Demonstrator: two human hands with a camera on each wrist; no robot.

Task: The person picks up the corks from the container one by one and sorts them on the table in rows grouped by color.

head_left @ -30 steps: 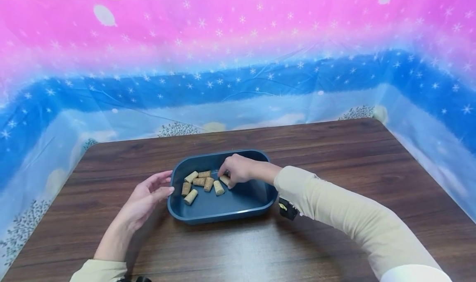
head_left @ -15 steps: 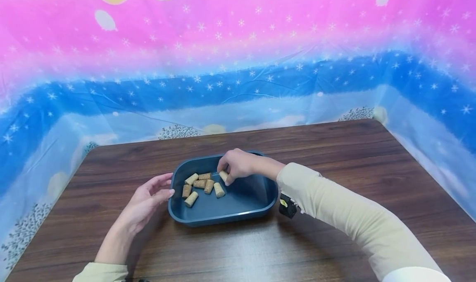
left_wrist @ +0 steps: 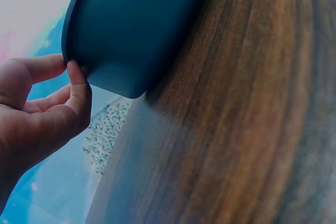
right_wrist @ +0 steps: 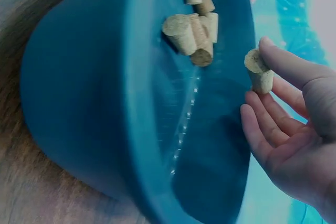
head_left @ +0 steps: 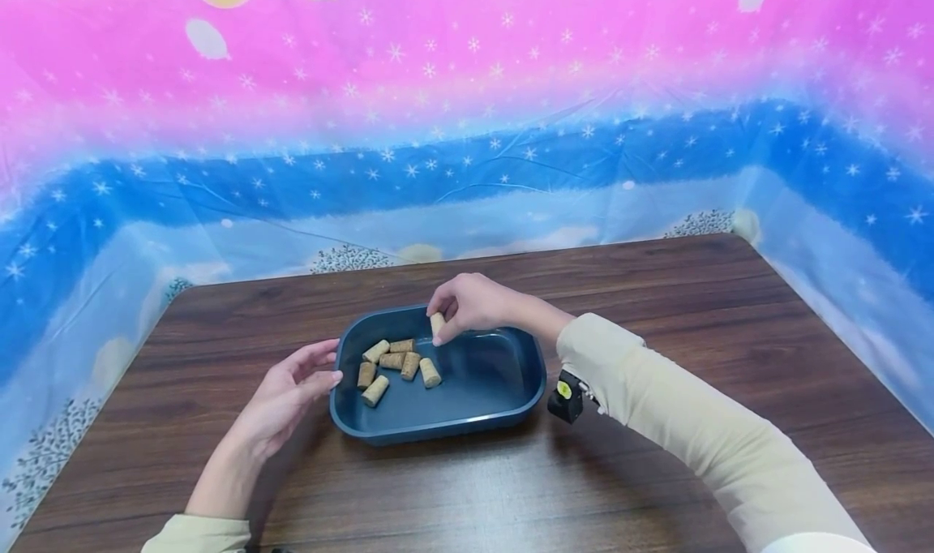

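Observation:
A dark blue rectangular plastic basin [head_left: 467, 391] stands on the table with several corks inside, bunched toward its left half. One pale cork [head_left: 430, 372] lies at the right of the bunch. My left hand [head_left: 280, 399] pinches the basin's left rim, thumb and fingertips meeting at the edge in the left wrist view. Over the back part of the basin, my right hand [head_left: 474, 303] holds a light cork [right_wrist: 261, 72] between thumb and fingers, raised to about rim height. In the right wrist view its end face shows, and the other fingers are loosely bent below it.
The brown wood-grain table [head_left: 642, 318] extends around the basin. A pink and blue patterned cloth [head_left: 467, 156] hangs behind it and along both sides. A small black device [head_left: 565, 397] sits under the right sleeve's cuff.
My right hand has taken a cork from the basin's floor and lifted it upward, toward the back rim. My left hand has stayed at the left rim.

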